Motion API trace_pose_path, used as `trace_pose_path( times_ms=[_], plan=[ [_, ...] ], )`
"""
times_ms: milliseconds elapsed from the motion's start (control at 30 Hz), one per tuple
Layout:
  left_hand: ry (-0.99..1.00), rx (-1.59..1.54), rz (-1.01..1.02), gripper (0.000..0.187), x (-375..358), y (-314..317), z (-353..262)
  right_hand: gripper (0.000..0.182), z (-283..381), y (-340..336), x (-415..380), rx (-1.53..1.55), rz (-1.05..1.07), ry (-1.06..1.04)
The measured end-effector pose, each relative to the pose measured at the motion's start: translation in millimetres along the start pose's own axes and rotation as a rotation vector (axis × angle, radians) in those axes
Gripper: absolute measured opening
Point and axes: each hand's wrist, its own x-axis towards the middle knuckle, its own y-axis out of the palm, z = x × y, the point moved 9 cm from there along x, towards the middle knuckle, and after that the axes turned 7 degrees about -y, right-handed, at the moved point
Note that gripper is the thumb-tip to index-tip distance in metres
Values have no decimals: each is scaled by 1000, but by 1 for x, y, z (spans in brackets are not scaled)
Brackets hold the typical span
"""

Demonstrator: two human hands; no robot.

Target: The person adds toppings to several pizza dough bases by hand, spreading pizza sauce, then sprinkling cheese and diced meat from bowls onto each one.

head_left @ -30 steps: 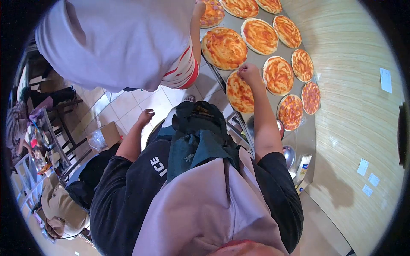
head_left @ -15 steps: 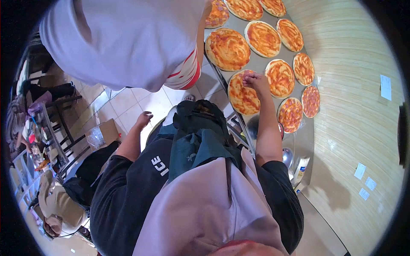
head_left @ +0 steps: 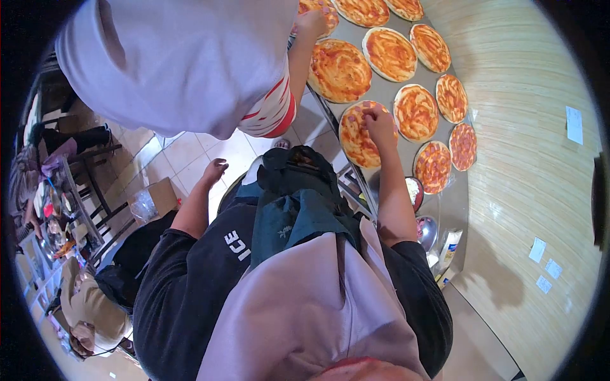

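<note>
My right hand (head_left: 381, 129) is over the pizza (head_left: 357, 141) at the near left edge of the metal table, fingertips pinched together close to its sauced surface. A few pinkish topping pieces lie around the fingers; whatever is in the pinch is too small to make out. Next to that pizza lie a sauce-covered pizza (head_left: 416, 113) and a smaller one with many topping pieces (head_left: 433, 167). My left hand (head_left: 215, 171) hangs out to the side above the tiled floor, away from the table. Its fingers are loosely bent and apart, with nothing visible in them.
A co-worker in a light shirt (head_left: 184, 57) stands ahead on the left, one hand (head_left: 309, 25) at another pizza (head_left: 323, 14). Near my right forearm are a bowl with white contents (head_left: 414, 192), a metal bowl (head_left: 427, 230) and a carton (head_left: 450, 247). A wall (head_left: 527, 127) bounds the right.
My right hand has shifted slightly and turned its fingers further down over the same pizza. The co-worker's hand has come into view over the far pizza. My left hand has risen slightly.
</note>
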Motion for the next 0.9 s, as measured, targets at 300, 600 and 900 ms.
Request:
trace_pose_path(
  times_ms=[300,600,900],
  plan=[
    [-85,26,17,43,-3,2,23,13,-25,36,-36,289,191,299],
    [-21,10,12,44,1,0,-1,16,-10,13,-38,-82,52,81],
    [-54,50,13,43,3,3,12,18,-38,14,-74,802,63,503]
  ],
)
